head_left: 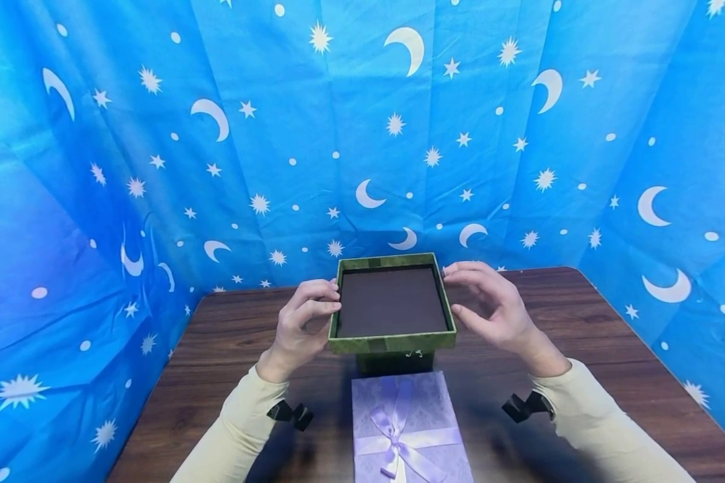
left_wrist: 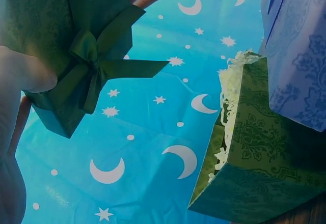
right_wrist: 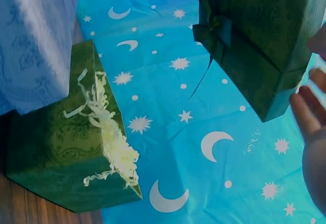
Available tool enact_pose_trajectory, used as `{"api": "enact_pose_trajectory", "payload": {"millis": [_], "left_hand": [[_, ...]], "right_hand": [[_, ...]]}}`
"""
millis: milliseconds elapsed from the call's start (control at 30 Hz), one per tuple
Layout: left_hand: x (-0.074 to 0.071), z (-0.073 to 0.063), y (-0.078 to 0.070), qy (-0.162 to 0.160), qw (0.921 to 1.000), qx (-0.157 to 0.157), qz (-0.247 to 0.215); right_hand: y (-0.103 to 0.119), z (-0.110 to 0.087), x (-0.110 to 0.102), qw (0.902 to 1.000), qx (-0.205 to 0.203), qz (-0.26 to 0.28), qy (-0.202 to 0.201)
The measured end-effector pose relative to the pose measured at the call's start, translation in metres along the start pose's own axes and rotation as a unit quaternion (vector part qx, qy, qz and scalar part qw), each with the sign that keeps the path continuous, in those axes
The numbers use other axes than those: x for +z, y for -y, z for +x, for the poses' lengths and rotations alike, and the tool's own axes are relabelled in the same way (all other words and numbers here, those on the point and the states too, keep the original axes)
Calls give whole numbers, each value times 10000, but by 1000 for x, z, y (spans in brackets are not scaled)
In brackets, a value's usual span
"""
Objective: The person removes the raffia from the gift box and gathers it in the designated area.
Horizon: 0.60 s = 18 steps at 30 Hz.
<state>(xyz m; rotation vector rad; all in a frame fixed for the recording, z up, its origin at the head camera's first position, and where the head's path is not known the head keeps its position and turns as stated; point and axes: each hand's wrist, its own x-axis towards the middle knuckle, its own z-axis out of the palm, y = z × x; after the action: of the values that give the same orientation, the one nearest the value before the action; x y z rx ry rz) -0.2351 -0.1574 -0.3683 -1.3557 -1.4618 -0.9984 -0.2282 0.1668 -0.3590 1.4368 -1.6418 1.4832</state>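
Note:
Both hands hold a green gift box lid (head_left: 393,302) above the table, its dark inside facing up toward the head camera. My left hand (head_left: 299,329) grips its left side, the thumb (left_wrist: 38,74) lying on the lid in the left wrist view. At the right side, my right hand (head_left: 501,315) touches the edge with thumb and bent fingers. A dark green ribbon bow (left_wrist: 89,56) shows on the lid's outside. Below and partly hidden by the lid is the open green box (right_wrist: 56,152), pale shredded paper (right_wrist: 117,150) spilling over its rim.
Nearer the person lies a lilac gift box (head_left: 441,409) with a ribbon bow (head_left: 393,436), just in front of the green box. All stand on a dark wood table (head_left: 217,362). A blue cloth (head_left: 362,134) with moons and stars surrounds the back and sides.

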Motion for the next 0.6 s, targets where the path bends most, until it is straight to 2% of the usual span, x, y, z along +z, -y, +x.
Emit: {"api": "enact_pose_trajectory", "payload": {"millis": [100,267,467,600], "left_hand": [[0,-1,0,24,10000,12,42],[0,-1,1,11,10000,23,60],[0,-2,1,80,9999,9,77],[0,-4,2,66,9999,35,81]], "right_hand": [[3,-2,1,9977,602,-230,-201],[8,-1,2,9870,1516,-369,-396],[14,1,3,9737,2156,-12,-736],[16,3,4,9635,2462,609,-860]]}}
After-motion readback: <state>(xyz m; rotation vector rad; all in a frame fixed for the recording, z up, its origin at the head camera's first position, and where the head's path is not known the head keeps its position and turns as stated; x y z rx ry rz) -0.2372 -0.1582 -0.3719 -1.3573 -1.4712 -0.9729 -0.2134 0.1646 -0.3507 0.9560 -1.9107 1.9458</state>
